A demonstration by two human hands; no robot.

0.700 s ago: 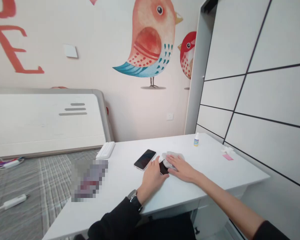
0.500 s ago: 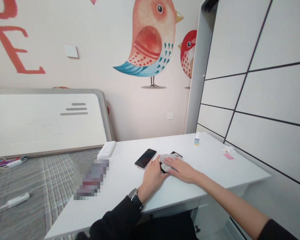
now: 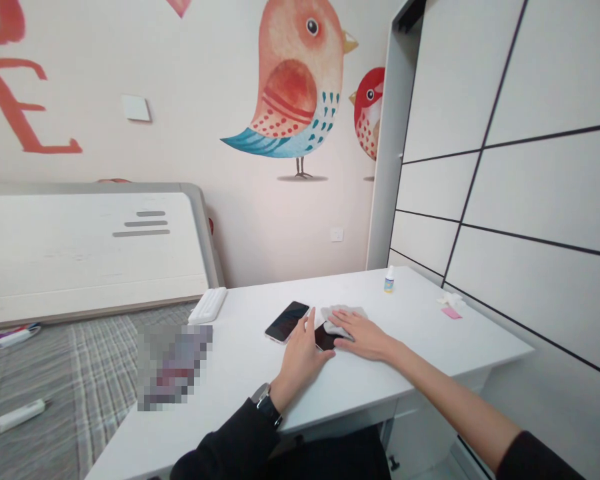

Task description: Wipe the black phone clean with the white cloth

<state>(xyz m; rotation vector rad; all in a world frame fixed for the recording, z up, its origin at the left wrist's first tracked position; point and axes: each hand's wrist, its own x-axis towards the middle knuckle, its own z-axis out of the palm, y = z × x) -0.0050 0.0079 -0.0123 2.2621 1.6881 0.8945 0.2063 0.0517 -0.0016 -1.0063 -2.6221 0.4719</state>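
A dark-screened smartphone [image 3: 324, 338] lies on the white table, partly covered by a grey cloth [image 3: 354, 310]. My left hand [image 3: 300, 353] brackets the phone's near-left end, thumb on one side and index finger on the other. Across the cloth, my right hand [image 3: 364, 335] lies palm down, its fingers pressing the cloth onto the phone. The phone's far end is hidden under cloth and fingers. Just left of my left hand's fingers rests a second smartphone [image 3: 287, 321], screen up and light-edged.
On the white table [image 3: 240, 387], a small bottle [image 3: 389, 280] stands at the back right, near white scraps and a pink slip [image 3: 451, 313]. A white ridged item [image 3: 208, 306] sits at the back left edge. A blurred-out object [image 3: 177, 367] lies at left. Cabinet panels [image 3: 530, 180] rise on the right.
My right hand and the cloth have slid a little right along the phone, baring more of its near end. My left hand stays by the phone. The view has shifted slightly.
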